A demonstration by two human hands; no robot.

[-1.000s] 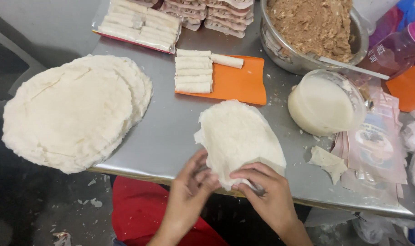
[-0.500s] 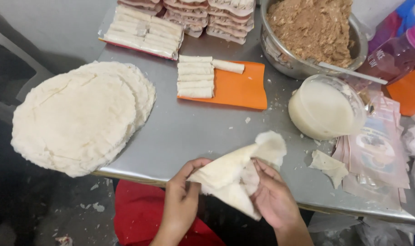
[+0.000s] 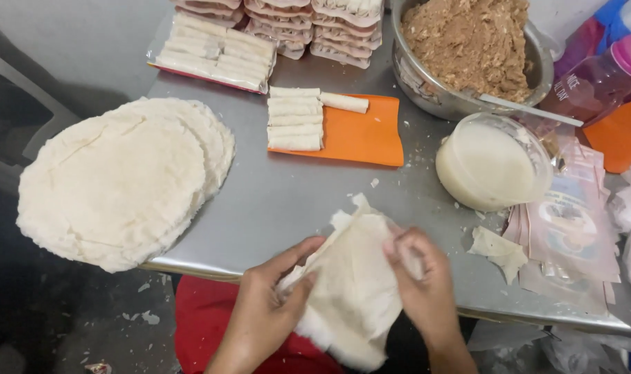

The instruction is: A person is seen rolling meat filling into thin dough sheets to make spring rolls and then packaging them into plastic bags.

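**Both hands pinch a thin wrapper at the near edge of the desk**

The left hand (image 3: pixel 270 312) has its fingers (image 3: pixel 298 255) closed on the left side of a pale, thin wrapper (image 3: pixel 353 291), thumb on top. The right hand (image 3: pixel 422 287) curls tight over the wrapper's right edge at 3 o'clock, its fingers pinched shut on the sheet. Held from both sides, the wrapper hangs folded and partly off the near rim of the steel desk (image 3: pixel 274 201), which looks like a way to peel or separate its layers without tearing them.

Outward at 9 to 10 o'clock lies a stack of round wrappers (image 3: pixel 118 180), overhanging the desk's left edge. At 12 o'clock an orange board (image 3: pixel 360 135) carries a row of finished rolls (image 3: pixel 294 119). Beyond it sit trays of packed rolls (image 3: pixel 215 52). At 1 o'clock a metal bowl of brown filling (image 3: pixel 471 41) stands with a utensil resting across it, and just below it a clear bowl of white paste (image 3: pixel 492 166). A torn scrap (image 3: pixel 499 251) lies at 3 o'clock beside plastic packets (image 3: pixel 571 228). Nothing stands between the hands and the board.
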